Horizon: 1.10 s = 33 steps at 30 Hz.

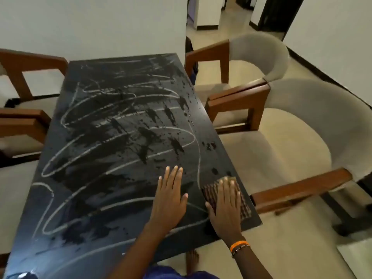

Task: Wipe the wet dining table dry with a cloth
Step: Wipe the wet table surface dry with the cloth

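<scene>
The dark dining table fills the middle of the head view, streaked with pale wipe marks and dotted with water drops and small puddles, mostly toward its right half. A brown checked cloth lies flat near the table's near right corner. My right hand rests palm down on the cloth with fingers together, pressing it onto the top. Left of it, my left hand lies flat on the bare wet surface, fingers spread, holding nothing.
Two beige cushioned chairs with brown wooden arms stand close along the table's right side. More wooden chairs sit on the left. A white wall runs behind the far end. My bare foot shows under the near edge.
</scene>
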Each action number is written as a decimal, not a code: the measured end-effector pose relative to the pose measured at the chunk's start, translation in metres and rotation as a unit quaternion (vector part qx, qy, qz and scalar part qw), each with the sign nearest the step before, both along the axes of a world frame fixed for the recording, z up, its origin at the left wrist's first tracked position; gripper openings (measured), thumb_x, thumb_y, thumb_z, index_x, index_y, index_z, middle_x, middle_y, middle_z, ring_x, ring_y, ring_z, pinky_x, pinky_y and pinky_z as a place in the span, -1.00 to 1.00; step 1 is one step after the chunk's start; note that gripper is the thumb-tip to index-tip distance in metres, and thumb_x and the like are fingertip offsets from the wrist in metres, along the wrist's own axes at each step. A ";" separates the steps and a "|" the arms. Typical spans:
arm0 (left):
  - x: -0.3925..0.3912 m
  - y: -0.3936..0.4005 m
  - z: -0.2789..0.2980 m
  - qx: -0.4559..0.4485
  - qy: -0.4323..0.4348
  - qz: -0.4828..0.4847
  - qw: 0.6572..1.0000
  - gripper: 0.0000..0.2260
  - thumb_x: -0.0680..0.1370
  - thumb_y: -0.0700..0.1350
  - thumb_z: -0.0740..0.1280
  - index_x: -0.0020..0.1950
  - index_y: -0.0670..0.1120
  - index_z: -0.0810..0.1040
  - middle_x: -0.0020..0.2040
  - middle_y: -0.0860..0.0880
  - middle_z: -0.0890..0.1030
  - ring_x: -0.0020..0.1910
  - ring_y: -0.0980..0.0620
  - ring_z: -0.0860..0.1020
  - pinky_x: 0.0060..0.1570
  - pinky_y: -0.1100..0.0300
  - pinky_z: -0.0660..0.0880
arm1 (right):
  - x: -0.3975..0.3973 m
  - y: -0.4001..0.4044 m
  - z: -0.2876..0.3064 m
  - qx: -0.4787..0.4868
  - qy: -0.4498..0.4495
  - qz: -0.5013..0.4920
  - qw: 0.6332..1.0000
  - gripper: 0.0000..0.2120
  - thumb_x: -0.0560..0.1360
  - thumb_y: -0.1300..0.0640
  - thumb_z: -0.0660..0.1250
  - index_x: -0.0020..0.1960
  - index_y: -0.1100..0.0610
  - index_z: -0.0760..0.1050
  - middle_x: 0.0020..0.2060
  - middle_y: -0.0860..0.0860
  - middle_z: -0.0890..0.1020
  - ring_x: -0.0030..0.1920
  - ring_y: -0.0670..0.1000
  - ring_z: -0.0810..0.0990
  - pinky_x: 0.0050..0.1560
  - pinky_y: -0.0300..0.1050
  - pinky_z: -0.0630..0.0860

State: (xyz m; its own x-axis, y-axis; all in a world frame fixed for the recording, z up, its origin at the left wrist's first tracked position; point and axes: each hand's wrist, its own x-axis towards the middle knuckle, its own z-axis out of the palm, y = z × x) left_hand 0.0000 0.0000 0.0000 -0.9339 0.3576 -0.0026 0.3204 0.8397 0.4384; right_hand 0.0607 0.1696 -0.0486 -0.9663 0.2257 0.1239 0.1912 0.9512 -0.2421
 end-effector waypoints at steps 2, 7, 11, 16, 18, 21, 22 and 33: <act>0.000 0.000 -0.001 -0.001 -0.013 -0.013 1.000 -0.38 0.58 0.00 0.15 0.52 -0.05 -0.13 0.56 0.00 -0.10 0.48 0.06 -0.29 0.44 0.11 -0.28 | 0.000 0.000 0.001 -0.058 -0.021 -0.042 0.997 -0.23 0.50 -0.17 0.18 0.52 0.24 0.01 0.52 0.19 0.09 0.53 0.15 -0.05 0.52 0.09 -0.06; 0.039 0.033 -0.025 0.011 -0.145 -0.003 0.989 -0.36 0.56 -0.01 0.19 0.52 -0.05 -0.10 0.56 -0.01 -0.05 0.50 0.06 -0.24 0.43 0.13 -0.26 | 0.028 0.022 -0.017 -0.045 -0.127 -0.043 0.990 -0.24 0.49 -0.10 0.29 0.50 0.26 0.07 0.49 0.24 0.18 0.51 0.22 0.08 0.49 0.11 -0.02; 0.042 0.026 -0.023 0.075 -0.164 0.047 0.982 -0.41 0.56 -0.08 0.23 0.52 -0.07 0.02 0.55 -0.03 0.06 0.52 0.03 -0.09 0.48 0.08 -0.10 | 0.017 0.004 -0.004 0.005 -0.163 0.000 0.987 -0.36 0.43 0.07 0.41 0.39 0.34 0.31 0.37 0.31 0.38 0.39 0.29 0.34 0.36 0.17 0.32; 0.030 0.036 -0.016 0.190 -0.220 0.091 0.953 -0.54 0.58 -0.15 0.20 0.47 -0.05 0.19 0.46 -0.05 0.29 0.41 0.02 0.29 0.38 0.10 0.26 | -0.004 -0.005 0.004 -0.056 -0.208 0.045 0.975 -0.48 0.63 0.07 -0.04 0.52 0.22 -0.08 0.53 0.22 -0.01 0.54 0.16 -0.08 0.52 0.00 -0.12; 0.029 0.036 -0.016 0.231 -0.224 0.125 0.939 -0.59 0.59 -0.18 0.17 0.44 -0.05 0.25 0.41 -0.06 0.37 0.35 0.04 0.36 0.31 0.17 0.29 | -0.009 -0.011 0.013 -0.126 -0.186 0.058 0.973 -0.51 0.63 0.07 0.00 0.51 0.20 0.05 0.51 0.20 0.12 0.53 0.13 0.07 0.50 -0.02 0.05; 0.023 0.029 -0.018 0.312 -0.241 0.221 0.892 -0.60 0.60 -0.16 0.14 0.45 -0.01 0.23 0.35 -0.04 0.42 0.19 0.07 0.46 0.13 0.25 0.41 | -0.023 -0.015 0.026 -0.284 -0.132 0.063 0.948 -0.67 0.62 0.11 0.07 0.31 0.21 0.41 0.11 0.22 0.59 0.12 0.14 0.56 0.11 0.04 0.47; 0.021 0.025 -0.018 0.332 -0.248 0.256 0.873 -0.60 0.61 -0.15 0.14 0.45 0.02 0.21 0.33 -0.03 0.43 0.10 0.11 0.49 -0.01 0.32 0.42 | -0.030 -0.016 0.032 -0.375 -0.128 0.052 0.917 -0.74 0.62 0.13 0.08 0.14 0.16 0.51 -0.12 0.11 0.65 -0.09 0.06 0.61 -0.07 0.00 0.52; -0.007 -0.060 -0.011 0.552 -0.330 0.402 0.652 -0.59 0.52 -0.09 0.31 0.35 -0.12 0.37 0.14 -0.07 0.58 0.10 -0.03 0.56 0.01 0.08 0.54 | -0.098 -0.081 0.053 -0.850 -0.270 -0.058 0.450 -0.58 0.47 -0.10 0.21 0.14 0.17 0.58 0.07 0.13 0.67 0.03 0.07 0.67 -0.04 -0.02 0.60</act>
